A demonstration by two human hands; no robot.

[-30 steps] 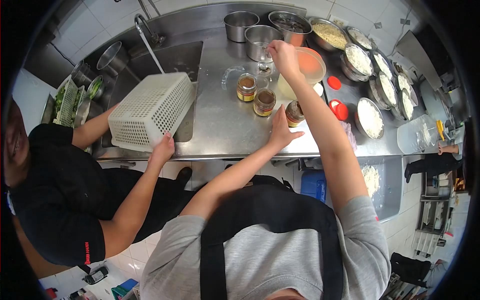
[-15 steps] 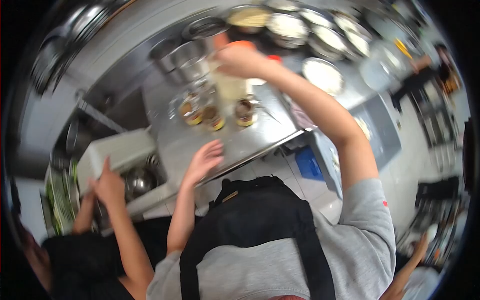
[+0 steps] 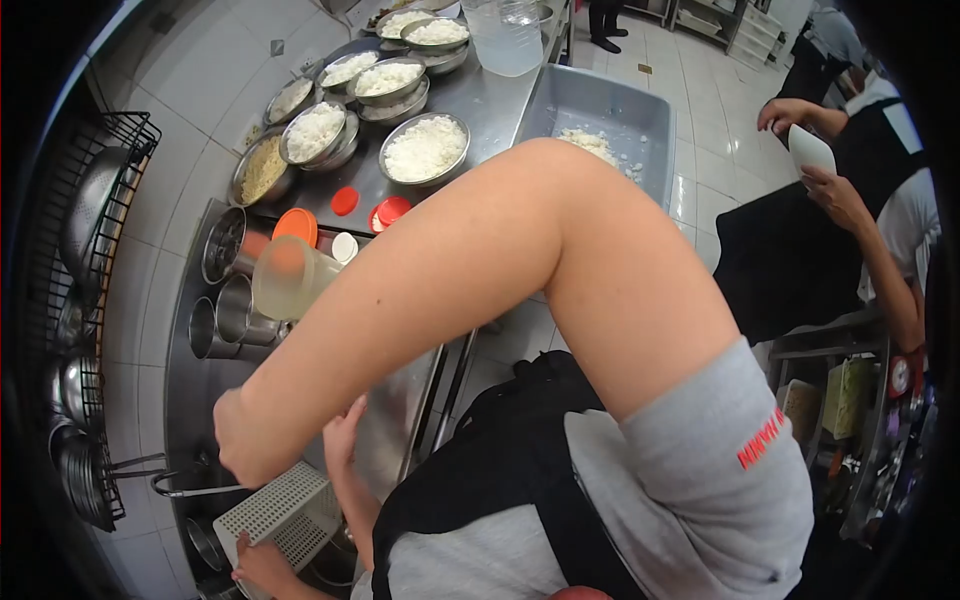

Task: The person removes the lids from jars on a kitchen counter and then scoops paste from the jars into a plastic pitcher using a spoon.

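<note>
My right forearm reaches across the view. My right hand point(image 3: 242, 440) is on the left, above the sink side of the steel counter. From the back it looks curled closed; its fingertips and anything in them are hidden. Below it is a white perforated basket point(image 3: 265, 510), which a co-worker's hand point(image 3: 268, 568) grips. My left hand point(image 3: 343, 437) is low over the counter, partly behind my right forearm; its thumb points up and its other fingers are mostly covered. Beyond the forearm stands a clear plastic jug point(image 3: 285, 280) with pale contents, beside an orange lid point(image 3: 296, 228).
Steel bowls of white rice point(image 3: 425, 150) crowd the far counter near red lids point(image 3: 392, 210). Steel pots point(image 3: 240, 305) stand by the wall. A grey tub point(image 3: 650, 120) holds white scraps. A wire rack point(image 3: 95, 260) hangs left. Another person point(image 3: 800, 230) stands right.
The view has turned. My right hand has gone from the clear jug to the sink side. The open jars on the counter are now hidden behind my forearm.
</note>
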